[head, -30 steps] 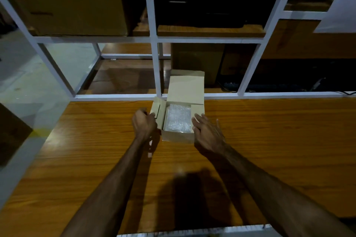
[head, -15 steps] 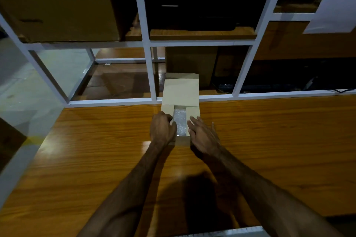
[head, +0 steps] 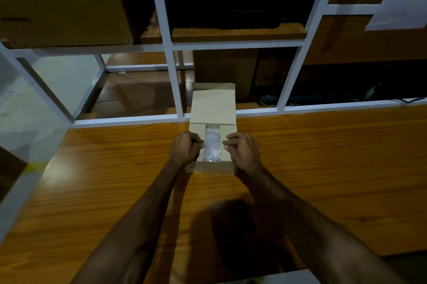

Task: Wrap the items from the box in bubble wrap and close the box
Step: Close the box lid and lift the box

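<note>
A small cardboard box (head: 212,167) sits on the wooden table (head: 323,168) near its far edge. Its long lid flap (head: 213,103) stands up at the back. Both side flaps are folded inward over the top, and a strip of bubble wrap (head: 211,147) shows in the gap between them. My left hand (head: 184,148) presses the left side flap down with curled fingers. On the right side flap my right hand (head: 242,150) does the same. What the bubble wrap covers is hidden.
A white metal shelf frame (head: 172,75) rises right behind the box. Large cardboard boxes (head: 64,1) and dark items fill the shelves. A pale panel (head: 20,135) borders the table on the left.
Both side flaps, spread open a second ago, have been folded inward over the bubble wrap. My hands moved together onto the flaps. The view has come closer to the box.
</note>
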Motion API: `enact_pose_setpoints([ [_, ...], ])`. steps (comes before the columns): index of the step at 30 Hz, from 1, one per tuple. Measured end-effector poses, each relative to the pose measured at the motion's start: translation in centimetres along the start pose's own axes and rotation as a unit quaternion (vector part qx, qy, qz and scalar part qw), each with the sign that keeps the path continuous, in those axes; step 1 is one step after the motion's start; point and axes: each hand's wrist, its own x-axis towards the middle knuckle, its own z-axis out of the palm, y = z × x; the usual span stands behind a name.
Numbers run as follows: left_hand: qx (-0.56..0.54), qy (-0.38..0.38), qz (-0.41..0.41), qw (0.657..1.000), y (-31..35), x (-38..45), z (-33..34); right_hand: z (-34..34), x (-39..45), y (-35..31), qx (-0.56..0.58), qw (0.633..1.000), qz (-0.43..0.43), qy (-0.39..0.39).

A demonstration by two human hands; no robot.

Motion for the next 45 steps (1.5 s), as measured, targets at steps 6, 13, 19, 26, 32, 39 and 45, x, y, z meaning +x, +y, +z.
enact_pose_setpoints([
  [6,-0.031,0.023,-0.044,0.998,-0.5,0.2,0.7,0.5,2.0,-0.4,0.076,0.992,0.103,0.017],
  [13,-0.08,0.068,-0.07,0.992,-0.9,-0.1,1.4,-2.3,5.2,-0.9,0.178,0.965,0.162,-0.101],
  [19,-0.145,0.108,-0.114,0.977,-1.3,-0.3,1.8,-2.9,5.1,-1.7,0.181,0.975,0.086,-0.097],
  [26,-0.153,0.127,-0.118,0.973,-0.6,-0.8,2.1,-2.6,4.9,-1.5,0.219,0.966,0.097,-0.098],
  [32,-0.326,0.087,-0.198,0.92,0.7,-1.8,0.4,-1.7,3.1,-1.5,0.23,0.966,0.113,-0.028],
  [39,-0.411,0.04,-0.22,0.884,4.0,-4.9,-3.2,-1.8,0.8,-0.7,0.285,0.951,0.117,-0.027],
  [45,-0.375,-0.006,-0.218,0.901,3.4,-5.5,-3.4,-2.7,-0.5,-0.3,0.354,0.925,0.117,-0.08],
])
